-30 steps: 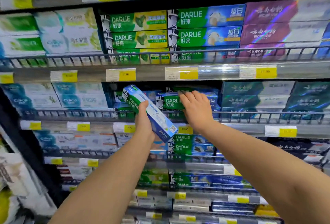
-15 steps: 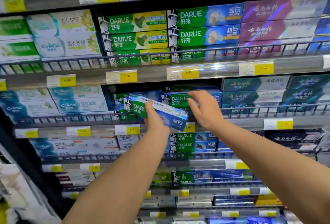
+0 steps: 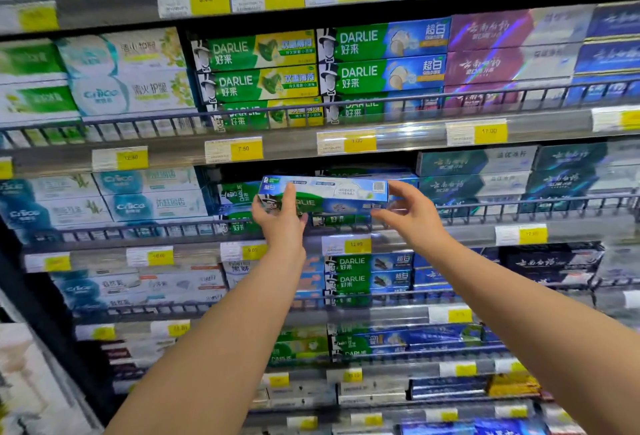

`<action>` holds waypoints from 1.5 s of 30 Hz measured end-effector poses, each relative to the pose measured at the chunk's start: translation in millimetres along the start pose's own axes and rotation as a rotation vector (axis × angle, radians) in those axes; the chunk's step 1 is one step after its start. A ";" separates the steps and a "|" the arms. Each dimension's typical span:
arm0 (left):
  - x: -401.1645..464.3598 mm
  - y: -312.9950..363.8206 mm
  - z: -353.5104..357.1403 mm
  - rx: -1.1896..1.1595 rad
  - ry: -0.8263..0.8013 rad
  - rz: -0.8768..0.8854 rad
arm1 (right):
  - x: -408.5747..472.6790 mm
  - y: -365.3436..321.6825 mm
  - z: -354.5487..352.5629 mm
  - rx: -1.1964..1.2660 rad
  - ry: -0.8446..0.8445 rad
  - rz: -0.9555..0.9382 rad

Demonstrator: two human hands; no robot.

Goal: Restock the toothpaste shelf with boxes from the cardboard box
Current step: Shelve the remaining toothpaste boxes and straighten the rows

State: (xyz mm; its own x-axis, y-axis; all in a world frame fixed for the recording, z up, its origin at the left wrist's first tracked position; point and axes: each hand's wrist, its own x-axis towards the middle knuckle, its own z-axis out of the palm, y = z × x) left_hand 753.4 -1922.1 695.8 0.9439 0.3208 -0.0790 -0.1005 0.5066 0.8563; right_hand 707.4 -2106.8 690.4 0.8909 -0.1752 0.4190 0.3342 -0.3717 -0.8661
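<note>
To the left of the left hand (image 3: 282,218), past the wire rail, pale blue and white Crioo boxes (image 3: 152,194) lie stacked flat on the same shelf level. The left hand grips the left end of a Darlie toothpaste box (image 3: 325,194), thumb over its green front face and fingers wrapped beneath and behind. The box lies level, lengthwise along the shelf, its pale blue top panel turned up toward the camera. It sits above the wire rail (image 3: 519,207), in front of a stack of like Darlie boxes (image 3: 239,194) that shows just left of the hand. The right hand (image 3: 412,213) is at the box's right end, fingers spread fairly wide, thumb above and fingertips at the lower corner; whether it actually grips cannot be told. Right of that hand, dark green boxes (image 3: 474,175) fill the shelf. Below both hands runs a strip of yellow price tags (image 3: 356,244).
</note>
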 end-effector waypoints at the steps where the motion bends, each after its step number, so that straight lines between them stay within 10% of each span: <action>1: -0.1 0.9 0.0 0.065 -0.034 0.032 | 2.6 -2.5 -0.7 0.031 0.043 0.007; 7: -1.9 4.3 0.4 0.549 -0.202 0.200 | 22.8 -4.8 -11.8 0.177 0.269 0.070; 23: 20.4 3.0 29.5 0.852 -0.339 0.231 | 34.7 9.0 -5.0 0.020 0.494 0.182; 45: 37.5 -15.1 14.5 0.349 -0.041 0.237 | 40.6 14.5 6.1 0.343 0.668 0.360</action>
State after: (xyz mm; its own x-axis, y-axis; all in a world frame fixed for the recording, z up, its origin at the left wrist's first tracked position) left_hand 794.9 -1929.4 687.3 0.9199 0.3601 0.1551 -0.2102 0.1191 0.9704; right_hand 750.2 -2113.7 693.1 0.6271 -0.7748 0.0807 0.2353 0.0897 -0.9678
